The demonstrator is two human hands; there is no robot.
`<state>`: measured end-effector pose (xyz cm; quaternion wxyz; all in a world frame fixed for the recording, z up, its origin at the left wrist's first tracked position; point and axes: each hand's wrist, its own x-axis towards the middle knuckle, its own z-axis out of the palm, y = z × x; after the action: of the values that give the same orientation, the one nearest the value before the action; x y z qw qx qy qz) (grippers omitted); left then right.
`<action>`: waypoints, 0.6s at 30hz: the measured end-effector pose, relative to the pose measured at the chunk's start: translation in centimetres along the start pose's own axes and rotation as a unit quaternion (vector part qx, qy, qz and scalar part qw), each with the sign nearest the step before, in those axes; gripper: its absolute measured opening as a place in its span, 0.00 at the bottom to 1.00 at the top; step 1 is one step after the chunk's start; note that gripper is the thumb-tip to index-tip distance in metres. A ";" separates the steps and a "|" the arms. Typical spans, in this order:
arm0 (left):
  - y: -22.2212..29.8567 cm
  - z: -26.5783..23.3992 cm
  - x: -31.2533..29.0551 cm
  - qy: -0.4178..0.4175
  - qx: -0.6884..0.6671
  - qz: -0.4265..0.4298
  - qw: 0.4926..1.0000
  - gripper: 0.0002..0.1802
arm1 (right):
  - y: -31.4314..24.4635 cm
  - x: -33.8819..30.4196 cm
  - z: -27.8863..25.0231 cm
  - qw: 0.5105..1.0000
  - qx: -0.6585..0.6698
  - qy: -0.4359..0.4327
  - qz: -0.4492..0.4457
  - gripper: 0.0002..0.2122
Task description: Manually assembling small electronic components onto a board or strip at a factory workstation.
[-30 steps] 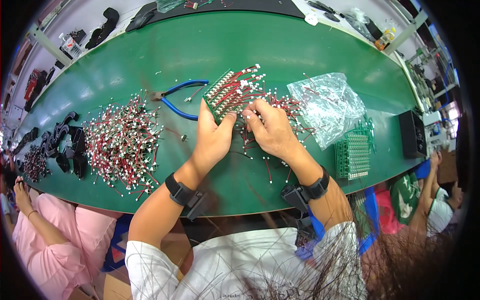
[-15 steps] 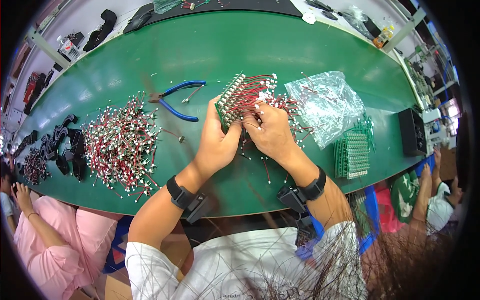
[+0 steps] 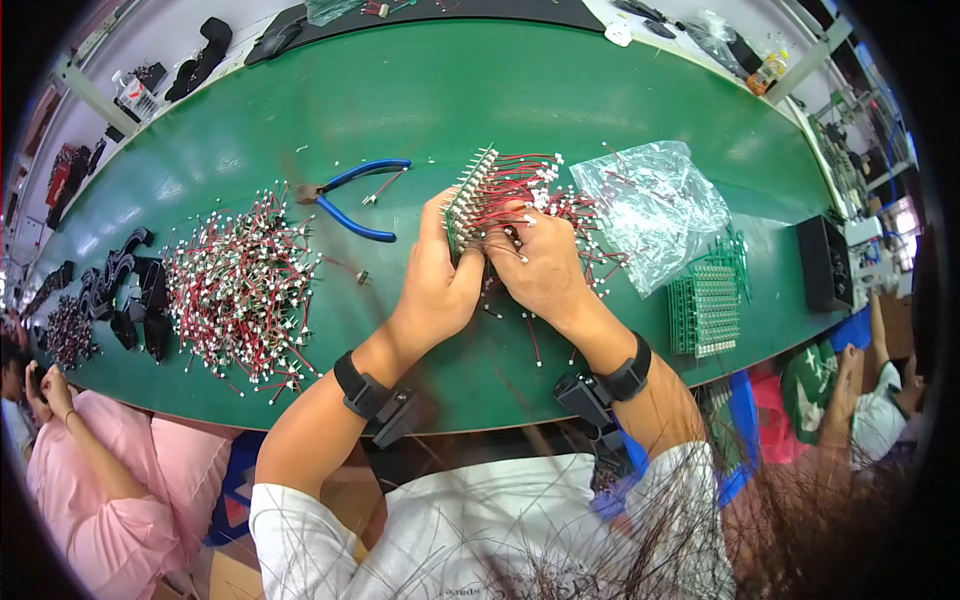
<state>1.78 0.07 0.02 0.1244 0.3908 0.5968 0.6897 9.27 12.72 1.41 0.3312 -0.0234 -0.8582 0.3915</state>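
My left hand (image 3: 438, 285) is closed around a green circuit board panel (image 3: 456, 222), which it holds tilted up off the table. Rows of small white connectors with red wire leads (image 3: 510, 178) stand out from the panel toward the right. My right hand (image 3: 545, 262) is closed at the lower part of the wires, thumb and fingers pinched together close to the left thumb. Its fingertips press among the leads, and the exact piece in them is hidden. More wire leads with white plugs lie on the table just behind and beside the right hand.
A large heap of wired connectors (image 3: 240, 290) lies at left, with blue-handled cutters (image 3: 358, 233) beyond it. To the right are a clear plastic bag (image 3: 655, 215), stacked green panels (image 3: 705, 312) and a black box (image 3: 825, 265). A person in pink (image 3: 100, 490) sits at left.
The panel and my left hand have shifted slightly to the right, and the panel is turned more edge-on. My right hand stays nearly in place among the wires.
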 end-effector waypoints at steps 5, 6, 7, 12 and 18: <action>-0.1 -0.1 0.0 0.001 -0.007 -0.007 1.000 0.28 | -0.9 0.1 0.2 0.999 0.023 0.018 0.024 0.03; -0.1 -0.2 0.0 0.002 -0.006 -0.007 1.000 0.28 | -1.0 0.2 0.1 0.999 0.023 0.018 0.024 0.03; -0.1 -0.1 0.0 0.000 0.004 -0.001 1.000 0.28 | -1.1 0.2 -0.1 0.999 0.013 0.007 0.044 0.03; 0.0 -0.1 0.0 0.000 0.017 0.002 1.000 0.29 | -1.0 0.2 -0.1 0.997 0.014 -0.010 0.073 0.03; -0.2 -0.1 0.0 -0.002 0.015 0.000 1.000 0.29 | -0.1 0.0 0.1 1.000 -0.009 0.009 0.009 0.02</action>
<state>1.67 0.04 -0.12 0.1200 0.3942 0.6067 0.6798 9.29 12.58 1.47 0.3350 -0.0373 -0.8584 0.3866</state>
